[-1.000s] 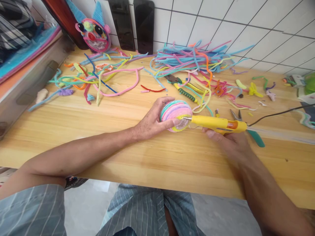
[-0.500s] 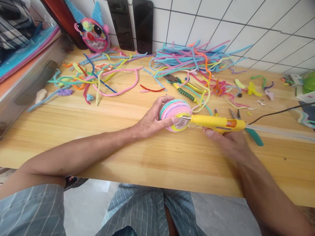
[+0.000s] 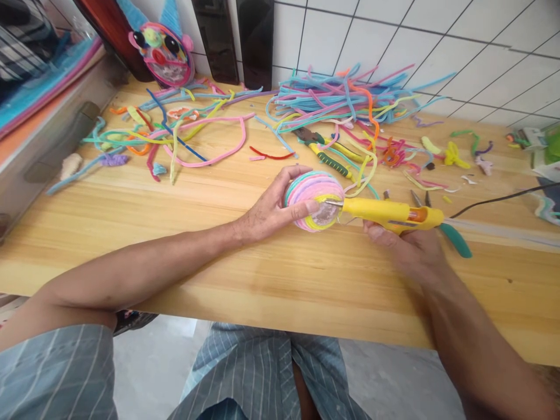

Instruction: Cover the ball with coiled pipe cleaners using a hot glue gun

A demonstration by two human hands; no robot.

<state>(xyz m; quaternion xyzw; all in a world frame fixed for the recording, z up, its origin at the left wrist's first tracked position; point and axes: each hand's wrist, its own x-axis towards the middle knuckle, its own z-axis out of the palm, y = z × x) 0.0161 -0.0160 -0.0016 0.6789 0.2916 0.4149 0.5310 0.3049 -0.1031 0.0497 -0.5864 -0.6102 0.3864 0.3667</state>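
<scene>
My left hand (image 3: 276,205) is wrapped round a ball (image 3: 315,188) banded with teal, lilac, pink and yellow pipe cleaners, its thumb lying across the front. A round clear patch shows inside the yellow ring of the ball. My right hand (image 3: 409,248) grips a yellow hot glue gun (image 3: 376,211) from below. The gun's metal nozzle meets the ball at the yellow ring, close to my left thumb. A clear glue stick (image 3: 485,232) runs out of the back of the gun.
Behind the ball lie green-and-yellow pliers (image 3: 328,160) and a heap of pipe cleaners (image 3: 332,99). Loose pipe cleaners (image 3: 210,160) spread to the left. A teal-handled tool (image 3: 457,240) lies behind the gun. A decorated face figure (image 3: 168,55) and two dark phones (image 3: 255,44) stand at the wall.
The view has tipped slightly, shifting the scene a little. My left hand still holds the ball, and the glue gun's nozzle stays at its yellow ring with hardly any movement.
</scene>
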